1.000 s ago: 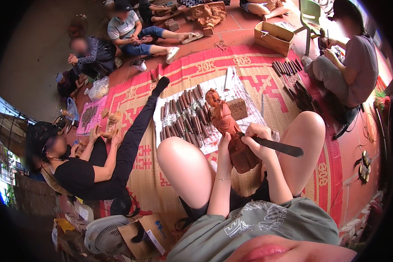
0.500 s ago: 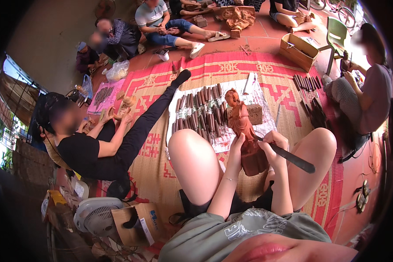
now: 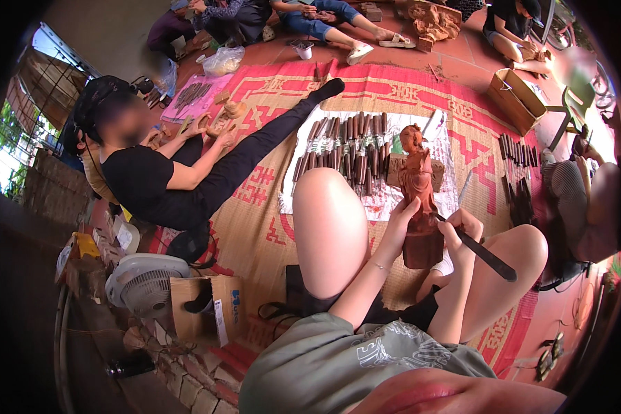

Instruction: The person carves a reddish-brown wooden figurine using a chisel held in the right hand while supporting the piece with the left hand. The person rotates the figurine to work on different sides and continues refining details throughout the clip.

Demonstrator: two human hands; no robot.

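Between 2 knees (image 3: 328,207), the left hand (image 3: 399,224) grasps the reddish wooden statuette (image 3: 420,181); right of it, the right hand (image 3: 461,229) clenches a dark-handled carving tool (image 3: 490,259). Pushed too hard, its tip, hardly discernible here, could skid into the left hand.

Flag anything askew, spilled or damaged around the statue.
Nothing plainly spilled or damaged. The statue in the left hand looks whole. Mildly odd: a slim object, perhaps a tool, lies on the mat right of the white sheet, apart from the rows of dark-handled tools.
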